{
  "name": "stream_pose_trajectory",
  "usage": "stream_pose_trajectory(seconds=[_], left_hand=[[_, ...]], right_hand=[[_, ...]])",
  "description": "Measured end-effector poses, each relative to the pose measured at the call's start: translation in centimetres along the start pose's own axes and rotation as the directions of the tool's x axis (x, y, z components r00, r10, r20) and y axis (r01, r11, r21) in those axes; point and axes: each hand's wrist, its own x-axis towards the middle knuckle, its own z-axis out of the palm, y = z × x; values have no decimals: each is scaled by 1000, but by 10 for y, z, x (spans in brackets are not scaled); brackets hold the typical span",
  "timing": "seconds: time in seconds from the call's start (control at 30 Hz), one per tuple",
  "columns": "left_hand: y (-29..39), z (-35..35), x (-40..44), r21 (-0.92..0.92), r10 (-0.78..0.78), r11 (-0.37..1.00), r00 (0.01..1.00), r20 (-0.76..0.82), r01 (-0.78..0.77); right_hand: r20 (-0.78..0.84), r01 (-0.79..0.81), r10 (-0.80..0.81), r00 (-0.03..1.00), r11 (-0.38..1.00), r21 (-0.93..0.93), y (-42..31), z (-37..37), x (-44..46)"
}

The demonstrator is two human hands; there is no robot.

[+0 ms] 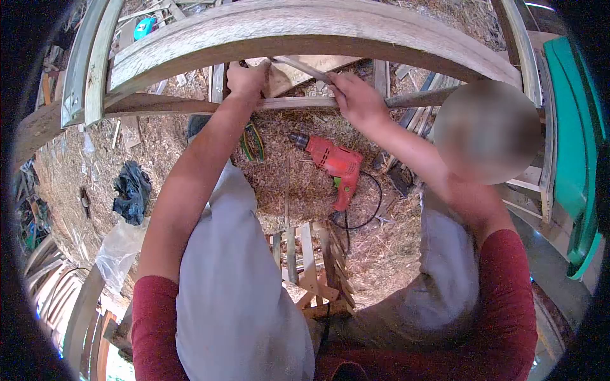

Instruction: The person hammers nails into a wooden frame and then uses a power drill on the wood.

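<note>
Under the curved wooden beam, my left hand (246,79) is closed at the left end of a thin wooden strip (298,66); its fingertips are partly hidden. My right hand (359,100) grips the strip's other end between thumb and fingers. The strip slants down to the right across a pale wooden panel (298,79). Just below both hands runs a narrow crossbar (295,103). On the ground between my legs lies a red power drill (335,164) with a black cord. A pair of pliers (253,142) with green and yellow handles lies to its left.
The curved beam (305,24) spans the view above my hands, with wooden posts at both sides. Wood shavings cover the ground. A black plastic bag (132,192) and clear plastic (119,253) lie left. A green plastic piece (572,152) stands right. A turquoise object (145,28) sits beyond.
</note>
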Motion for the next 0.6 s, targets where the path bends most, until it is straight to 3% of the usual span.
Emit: stream_pose_trajectory(seconds=[0.07,0.13,0.27,0.37,0.53,0.6], left_hand=[[5,-1,-1,16,-8,1000,1000,2,8],[4,-2,0,57,-53,997,998,15,52],[-22,13,24,48,45,998,999,-25,-44],[-12,6,16,64,4,998,1000,0,-4],[-12,8,23,39,-76,996,996,51,75],[-14,7,25,40,-15,999,999,41,14]], right_hand=[[77,-53,56,995,998,-40,-2,-3,3],[18,-13,13,1000,1000,-13,-1,-1,3],[100,-74,79,992,996,-53,-5,-6,3],[-13,4,-4,1000,1000,6,3,2,2],[69,-23,21,997,1000,18,3,2,2],[53,-39,37,998,998,43,0,2,4]])
